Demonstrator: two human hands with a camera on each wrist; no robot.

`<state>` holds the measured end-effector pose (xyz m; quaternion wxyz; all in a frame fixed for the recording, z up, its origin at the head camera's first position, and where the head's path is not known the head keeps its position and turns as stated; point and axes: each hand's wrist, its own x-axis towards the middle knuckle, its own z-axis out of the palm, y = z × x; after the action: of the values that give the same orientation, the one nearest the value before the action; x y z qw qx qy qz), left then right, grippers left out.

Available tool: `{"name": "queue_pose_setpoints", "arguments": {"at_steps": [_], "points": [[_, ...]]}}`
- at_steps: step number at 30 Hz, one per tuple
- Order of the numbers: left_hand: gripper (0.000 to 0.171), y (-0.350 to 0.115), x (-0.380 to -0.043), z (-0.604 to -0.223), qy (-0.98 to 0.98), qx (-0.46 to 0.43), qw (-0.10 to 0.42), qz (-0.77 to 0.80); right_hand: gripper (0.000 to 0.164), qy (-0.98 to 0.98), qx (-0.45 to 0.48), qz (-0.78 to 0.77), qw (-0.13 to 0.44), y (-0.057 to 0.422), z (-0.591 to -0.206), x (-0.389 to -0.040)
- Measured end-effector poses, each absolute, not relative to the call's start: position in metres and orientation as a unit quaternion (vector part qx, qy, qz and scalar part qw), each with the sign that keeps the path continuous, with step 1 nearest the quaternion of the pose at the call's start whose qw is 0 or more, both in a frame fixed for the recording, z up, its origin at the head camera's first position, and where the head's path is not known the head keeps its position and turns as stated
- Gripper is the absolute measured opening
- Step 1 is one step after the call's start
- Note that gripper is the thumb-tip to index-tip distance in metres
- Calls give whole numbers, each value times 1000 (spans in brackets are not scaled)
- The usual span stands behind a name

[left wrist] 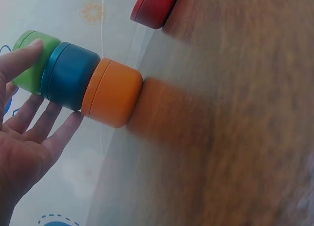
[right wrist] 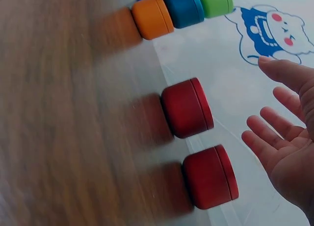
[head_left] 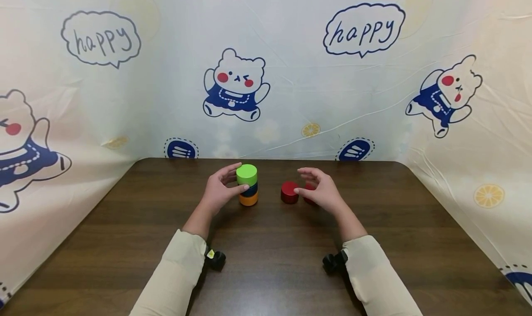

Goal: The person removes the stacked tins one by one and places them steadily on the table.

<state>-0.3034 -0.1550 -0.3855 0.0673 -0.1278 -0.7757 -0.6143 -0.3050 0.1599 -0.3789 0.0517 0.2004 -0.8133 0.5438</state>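
Note:
Three small lidded round canisters stand in one upright stack on the table: a green canister (head_left: pixel 247 174) on top, a dark blue canister (left wrist: pixel 71 76) in the middle and an orange canister (head_left: pixel 249 198) at the bottom. My left hand (head_left: pixel 219 189) grips the stack near its top, thumb across the green canister's side and other fingers behind and along the blue one. Right of the stack, two red canisters stand apart on the table, one red canister (right wrist: pixel 187 108) nearer the stack and another red canister (right wrist: pixel 210 177) farther right. My right hand (head_left: pixel 322 190) hovers beside them, fingers spread, holding nothing.
The brown wooden table (head_left: pixel 266 251) reaches back to a printed curtain (head_left: pixel 291 75) that surrounds it on the far side and both sides. A small black camera (head_left: pixel 215 260) is strapped at the left wrist, and another black camera (head_left: pixel 334 263) at the right.

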Motion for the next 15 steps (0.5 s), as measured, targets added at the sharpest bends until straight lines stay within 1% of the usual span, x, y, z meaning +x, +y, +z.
{"name": "queue_pose_setpoints", "arguments": {"at_steps": [9,15], "points": [[70,-154,-304,-385,-788,-118,63,-601,54,-810,223,541,46,145,-376,-300],[75,-155,-305,-386,-802,-100,28,-589,53,-811,229,537,43,136,-376,-301]]}}
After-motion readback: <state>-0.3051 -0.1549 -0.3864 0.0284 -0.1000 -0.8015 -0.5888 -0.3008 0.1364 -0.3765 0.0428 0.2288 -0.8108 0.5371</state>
